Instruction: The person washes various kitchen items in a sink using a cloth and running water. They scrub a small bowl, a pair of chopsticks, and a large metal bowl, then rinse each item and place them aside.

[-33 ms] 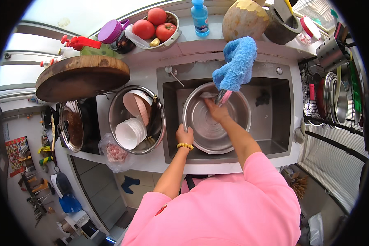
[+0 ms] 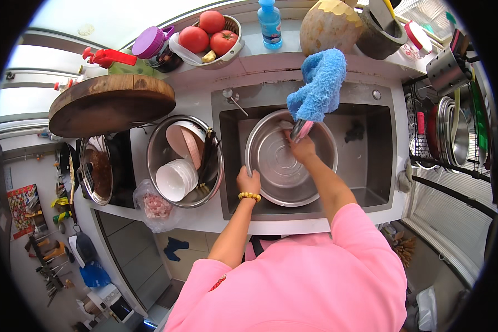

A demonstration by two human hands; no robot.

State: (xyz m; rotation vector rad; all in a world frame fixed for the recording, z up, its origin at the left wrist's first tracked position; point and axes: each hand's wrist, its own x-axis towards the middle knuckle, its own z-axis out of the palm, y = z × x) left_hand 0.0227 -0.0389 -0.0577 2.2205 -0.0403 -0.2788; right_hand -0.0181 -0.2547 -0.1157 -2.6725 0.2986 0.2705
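Gripped a round, silver metal basin (image 2: 285,191) with curled-fingered left hand (image 2: 248,181), couldn't tell closure of half-hidden right hand (image 2: 301,150), likely risked slippage through loosening.

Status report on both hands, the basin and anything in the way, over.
Left hand gripping rim of metal basin. Right hand inside, partly behind faucet. Basin sitting in sink. Blue towel on faucet, overhanging basin's far side.
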